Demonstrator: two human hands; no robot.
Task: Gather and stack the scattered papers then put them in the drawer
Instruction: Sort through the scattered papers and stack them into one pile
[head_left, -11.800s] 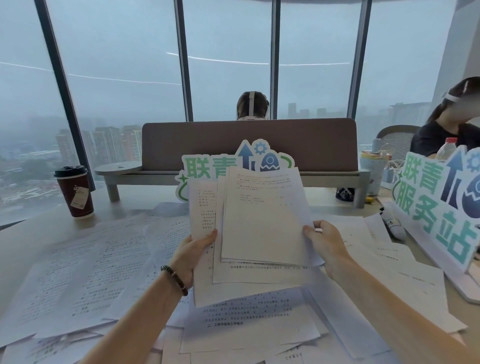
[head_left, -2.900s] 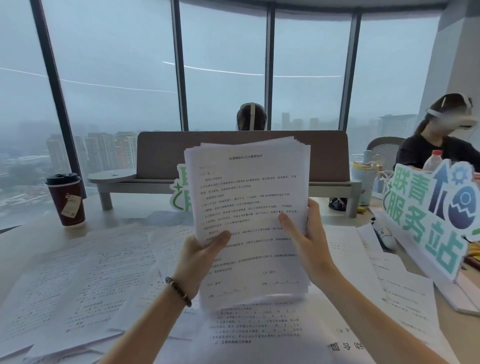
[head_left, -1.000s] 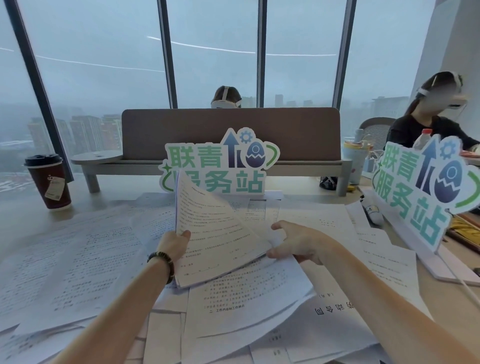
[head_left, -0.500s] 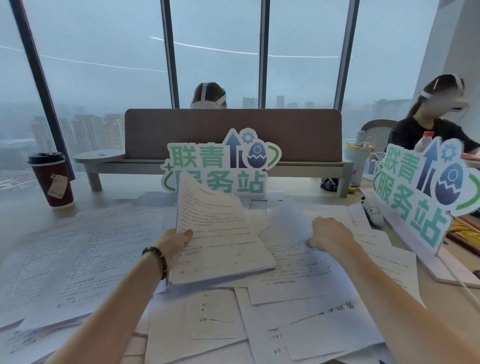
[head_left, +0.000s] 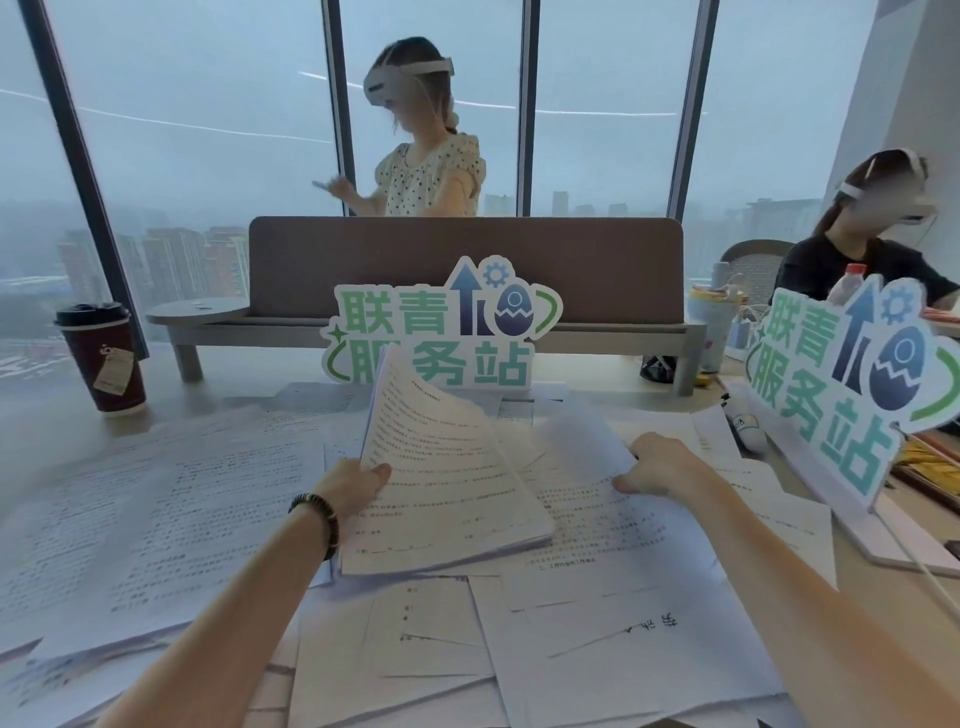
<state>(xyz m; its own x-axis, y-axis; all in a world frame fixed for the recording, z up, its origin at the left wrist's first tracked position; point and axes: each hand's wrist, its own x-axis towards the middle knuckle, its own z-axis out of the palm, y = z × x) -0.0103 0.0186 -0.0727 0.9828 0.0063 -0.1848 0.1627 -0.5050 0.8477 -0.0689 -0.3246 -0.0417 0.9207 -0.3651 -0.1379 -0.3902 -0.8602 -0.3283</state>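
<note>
Head view: right hand (head_left: 655, 464) fingertips hidden under blurred sheet (head_left: 574, 441).

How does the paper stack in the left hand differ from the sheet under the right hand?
The stack is thick, many sheets squared together; the sheet looks single and loose. The left hand holds the stack tilted up off the desk, while the right hand grips the sheet's edge low among the scattered papers. Both are white printed pages.

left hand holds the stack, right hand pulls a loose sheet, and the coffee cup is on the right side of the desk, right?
Not quite: the head view shows the cup on the left side of the desk. The rest holds: left hand holds the stack, right hand pulls a sheet.
</note>
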